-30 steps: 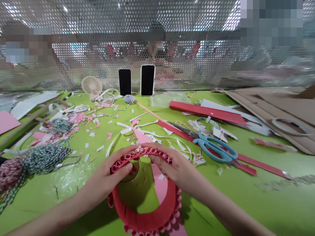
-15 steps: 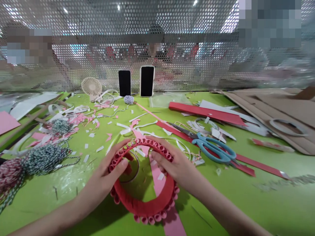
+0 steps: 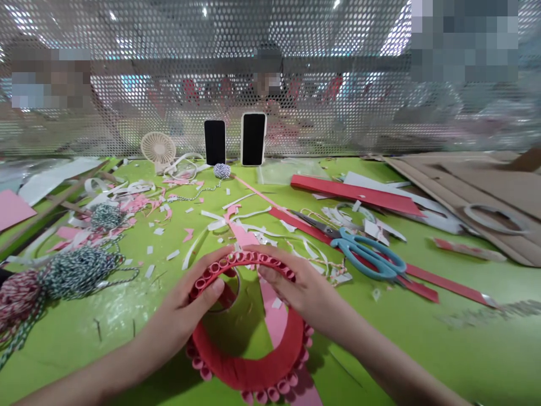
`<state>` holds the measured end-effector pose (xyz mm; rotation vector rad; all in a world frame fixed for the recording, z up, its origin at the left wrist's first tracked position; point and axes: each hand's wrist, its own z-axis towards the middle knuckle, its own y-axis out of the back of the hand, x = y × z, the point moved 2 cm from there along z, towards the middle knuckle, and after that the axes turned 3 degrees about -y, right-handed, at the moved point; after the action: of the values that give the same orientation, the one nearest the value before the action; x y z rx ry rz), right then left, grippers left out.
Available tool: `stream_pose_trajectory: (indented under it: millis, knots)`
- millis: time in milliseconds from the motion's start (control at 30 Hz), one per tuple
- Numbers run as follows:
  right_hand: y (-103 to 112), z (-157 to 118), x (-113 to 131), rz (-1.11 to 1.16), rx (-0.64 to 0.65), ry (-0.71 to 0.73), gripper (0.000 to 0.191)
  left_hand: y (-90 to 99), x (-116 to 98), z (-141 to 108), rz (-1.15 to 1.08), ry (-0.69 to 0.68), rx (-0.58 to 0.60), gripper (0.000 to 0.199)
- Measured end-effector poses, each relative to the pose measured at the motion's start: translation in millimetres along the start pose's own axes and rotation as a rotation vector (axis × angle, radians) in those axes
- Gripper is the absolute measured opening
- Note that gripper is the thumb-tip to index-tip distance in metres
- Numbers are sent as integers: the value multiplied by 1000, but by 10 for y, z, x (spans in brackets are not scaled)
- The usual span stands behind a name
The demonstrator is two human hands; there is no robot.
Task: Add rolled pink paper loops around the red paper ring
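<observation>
A red hoop (image 3: 245, 372) is being held over the green table (image 3: 426, 355), its band smoothly wrapped in red material. A row of small pinkish-red rolled loops (image 3: 240, 258) is running around its rim, and the hoop is tilting with its upper arc raised toward the person. The left hand (image 3: 181, 310) and the right hand (image 3: 291, 287) are both gripping that upper arc, side by side and almost touching. The left thumb (image 3: 217, 286) is pressing on the band, with the left fingers curled behind it, and the right fingers (image 3: 264, 272) are clamping over the loops.

Beneath the hoop, one pink paper strip (image 3: 274, 321) is lying across the table, and one clear tape roll (image 3: 224, 293) is showing just inside the hoop's upper arc. To the right of the hoop, one pair of blue-handled scissors (image 3: 372, 258) is lying on one long red strip (image 3: 448, 285), and a second red strip (image 3: 355, 194) is lying beyond them. Left of the hoop, three twine balls are sitting: (image 3: 17, 296), (image 3: 76, 273) and (image 3: 105, 216). A fourth, blue-and-white twine ball (image 3: 222, 171) is sitting beyond the hoop, near two upright phones (image 3: 214, 142) (image 3: 253, 138) and one cream desk fan (image 3: 158, 148). Paper scraps (image 3: 186, 234) are scattering around the hoop, too many to count.
</observation>
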<state>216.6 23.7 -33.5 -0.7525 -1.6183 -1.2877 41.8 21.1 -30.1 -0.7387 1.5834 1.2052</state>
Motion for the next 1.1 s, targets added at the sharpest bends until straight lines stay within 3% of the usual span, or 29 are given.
stream_pose_trajectory:
  millis: [167, 333, 633, 867, 1000, 1100]
  knots:
    - [43, 6, -73, -7, -59, -53, 56, 25, 47, 9, -83, 50, -99, 39]
    - [51, 16, -48, 40, -16, -54, 38, 37, 3, 42, -93, 64, -8, 39]
    - [-18, 3, 12, 93, 45, 50, 29, 4, -40, 30, -76, -4, 85, 34]
    - [-18, -16, 11, 50, 63, 69, 30, -14, -21, 29, -94, 15, 69, 32]
    - [10, -17, -27, 12, -12, -6, 46, 15, -18, 33, -44, 42, -64, 33]
    - [35, -11, -62, 41, -56, -52, 40, 28, -19, 31, -8, 41, -42, 34]
